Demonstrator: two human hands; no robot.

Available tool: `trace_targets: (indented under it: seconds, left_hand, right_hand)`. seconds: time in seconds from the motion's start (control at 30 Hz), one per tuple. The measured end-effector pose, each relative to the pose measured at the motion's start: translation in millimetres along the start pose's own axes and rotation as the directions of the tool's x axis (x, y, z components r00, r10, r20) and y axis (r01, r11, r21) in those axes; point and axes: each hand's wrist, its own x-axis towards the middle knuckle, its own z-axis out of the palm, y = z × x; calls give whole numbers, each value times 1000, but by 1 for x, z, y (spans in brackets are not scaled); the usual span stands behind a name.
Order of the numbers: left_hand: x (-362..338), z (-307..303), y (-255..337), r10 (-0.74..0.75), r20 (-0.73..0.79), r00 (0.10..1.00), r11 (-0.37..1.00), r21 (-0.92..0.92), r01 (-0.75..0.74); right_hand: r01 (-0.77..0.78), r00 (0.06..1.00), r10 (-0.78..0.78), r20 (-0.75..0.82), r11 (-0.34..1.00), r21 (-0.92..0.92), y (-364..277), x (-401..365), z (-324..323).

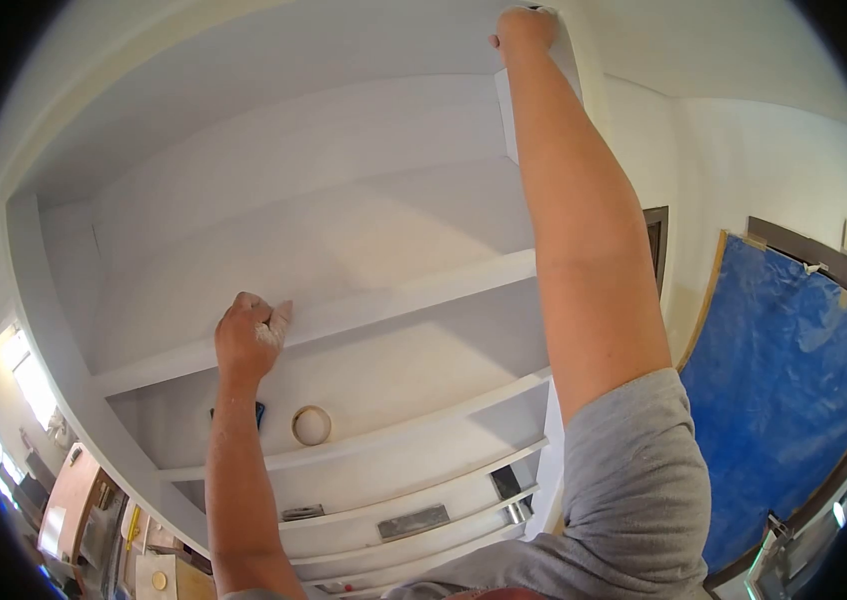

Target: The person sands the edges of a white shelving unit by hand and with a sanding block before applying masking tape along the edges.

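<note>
My left hand is closed, its fingers curled, above the front edge of a white shelf. White dust or paste coats the thumb side; whether anything is inside the fingers is hidden. High up, my right hand is closed against the upper right corner of the white shelving unit. A small dark edge shows at its fingers, too little to name. The right arm is stretched far upward, and the left one is bent lower.
On lower shelves are a roll of tape, a grey flat block and a metal can. A blue plastic sheet hangs on the right. A cluttered workbench stands at lower left, near bright windows.
</note>
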Motion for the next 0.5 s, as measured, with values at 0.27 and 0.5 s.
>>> trace_targets:
  seconds: [0.27, 0.5]
  left_hand:
    - [0, 2, -2, 27, -14, 1000, 1000, 13, -27]
    - [0, 3, -3, 22, -10, 1000, 999, 39, -21]
  right_hand:
    - [-266, 955, 287, 70, 732, 627, -3, 1, -3]
    - [-332, 909, 263, 324, -15, 943, 0, 27, 46]
